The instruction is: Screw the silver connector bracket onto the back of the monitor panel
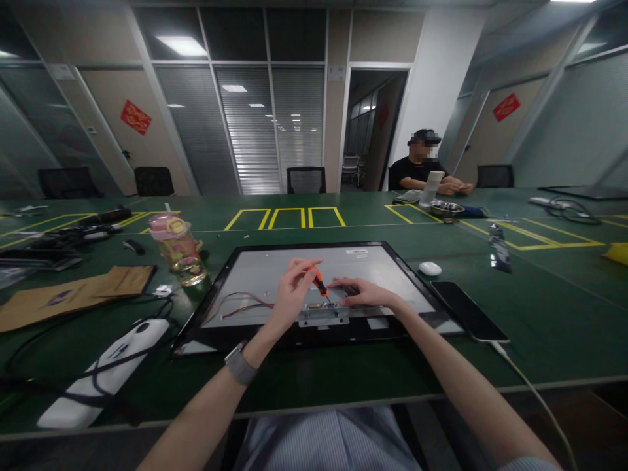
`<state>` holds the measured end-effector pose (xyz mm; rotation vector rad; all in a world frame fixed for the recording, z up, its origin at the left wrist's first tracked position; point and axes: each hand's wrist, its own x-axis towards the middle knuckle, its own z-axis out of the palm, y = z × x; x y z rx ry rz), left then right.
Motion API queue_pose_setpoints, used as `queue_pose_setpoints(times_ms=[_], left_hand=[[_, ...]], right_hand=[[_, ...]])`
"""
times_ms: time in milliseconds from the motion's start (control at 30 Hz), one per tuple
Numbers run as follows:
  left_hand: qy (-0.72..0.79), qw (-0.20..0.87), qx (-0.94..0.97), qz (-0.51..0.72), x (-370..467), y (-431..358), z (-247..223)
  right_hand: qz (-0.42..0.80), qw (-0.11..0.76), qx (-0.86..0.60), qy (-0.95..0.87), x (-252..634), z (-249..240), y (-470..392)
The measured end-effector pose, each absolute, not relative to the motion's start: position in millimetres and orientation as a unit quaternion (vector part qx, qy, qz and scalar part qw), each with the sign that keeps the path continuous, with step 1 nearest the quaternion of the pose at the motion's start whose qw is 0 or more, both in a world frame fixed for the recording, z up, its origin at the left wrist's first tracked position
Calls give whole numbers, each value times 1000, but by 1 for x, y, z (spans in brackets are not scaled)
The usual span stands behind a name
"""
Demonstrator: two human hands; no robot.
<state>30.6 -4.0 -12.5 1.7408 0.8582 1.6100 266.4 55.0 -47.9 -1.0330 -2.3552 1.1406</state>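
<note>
A flat display panel (250, 278) with a grey back and black frame lies face down on the green table in front of me. On its near side sits a metal bracket (324, 318) with connector ports. My left hand (293, 288) grips an orange and black screwdriver (320, 283) by the top of its handle; the shaft slants down to the bracket. My right hand (363, 292) rests by the bracket's right end, fingers bent over the parts there; what its fingertips hold, if anything, is hidden. Thin red and black wires (245, 301) run from the bracket leftward across the panel.
Left of the panel stand a pink-lidded drink bottle (179, 252), a brown paper bag (73, 297) and a white power strip (105, 373) with black cables. On the right lie a phone (470, 311) on a cable and a white earbud case (430, 269). A person (417, 170) sits across the table.
</note>
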Motion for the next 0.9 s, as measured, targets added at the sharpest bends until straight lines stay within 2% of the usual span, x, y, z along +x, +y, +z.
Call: queue_pose_setpoints(times_ms=[300, 633, 900], left_hand=[[301, 370, 644, 599, 32, -3, -18], [336, 297, 653, 611, 31, -3, -15], [322, 340, 649, 600, 31, -3, -15]], right_hand=[[397, 162, -368, -825, 266, -49, 56], [404, 171, -352, -827, 266, -47, 54], [399, 158, -367, -825, 267, -47, 55]])
